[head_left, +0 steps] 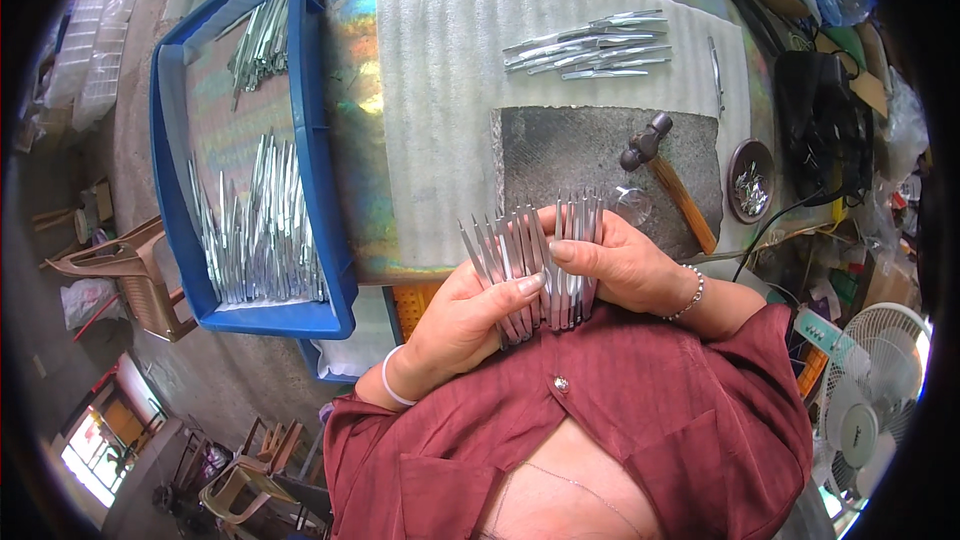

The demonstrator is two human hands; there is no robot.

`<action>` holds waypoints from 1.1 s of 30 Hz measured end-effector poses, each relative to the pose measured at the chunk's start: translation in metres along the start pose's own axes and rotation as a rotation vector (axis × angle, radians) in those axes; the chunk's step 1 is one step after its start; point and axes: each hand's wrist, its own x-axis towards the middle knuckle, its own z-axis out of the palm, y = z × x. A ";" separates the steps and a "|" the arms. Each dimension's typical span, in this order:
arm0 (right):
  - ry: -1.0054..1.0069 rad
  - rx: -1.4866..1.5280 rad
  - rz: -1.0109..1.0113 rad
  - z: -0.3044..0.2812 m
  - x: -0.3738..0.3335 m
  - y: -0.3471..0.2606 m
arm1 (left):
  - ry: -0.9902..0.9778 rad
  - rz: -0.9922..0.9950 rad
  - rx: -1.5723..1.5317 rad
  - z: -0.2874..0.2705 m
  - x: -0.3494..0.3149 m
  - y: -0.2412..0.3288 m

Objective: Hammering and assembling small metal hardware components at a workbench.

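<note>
Holding a fan of slim, silvery, pointed metal rods (517, 250) at the near edge of a dark grey, rough stone slab (570, 145), with left-hand grip (468, 308) and right-hand grip (622, 268) both closed around a share, thumbs across the front. Leaning leftward at the tips on the left, standing nearly upright on the right. Apparently at the stage of gathering and evening out a batch; calling next, most likely, for steady thumbs and a gentle squeeze, without letting any slip. Surrounded by a steel-headed, wooden-handled hammer (683, 205) on the slab's right half, a loose pile of similar rods (590, 48) beyond the slab, a round brown dish (750, 147) just right of the slab, and a long blue plastic tray (312, 120) of more rods well left of the slab.
</note>
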 end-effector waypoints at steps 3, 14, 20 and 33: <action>0.027 0.012 0.000 0.004 0.001 -0.002 | -0.062 -0.039 -0.032 -0.002 -0.001 0.001; 0.088 -0.059 0.022 0.008 0.002 -0.004 | -0.080 -0.034 -0.056 -0.014 -0.001 -0.004; 0.102 -0.067 -0.001 0.007 0.006 0.002 | -0.025 -0.042 -0.023 -0.025 -0.001 -0.009; 0.177 -0.208 -0.044 0.014 0.008 0.001 | -0.016 0.007 0.133 -0.019 0.001 -0.011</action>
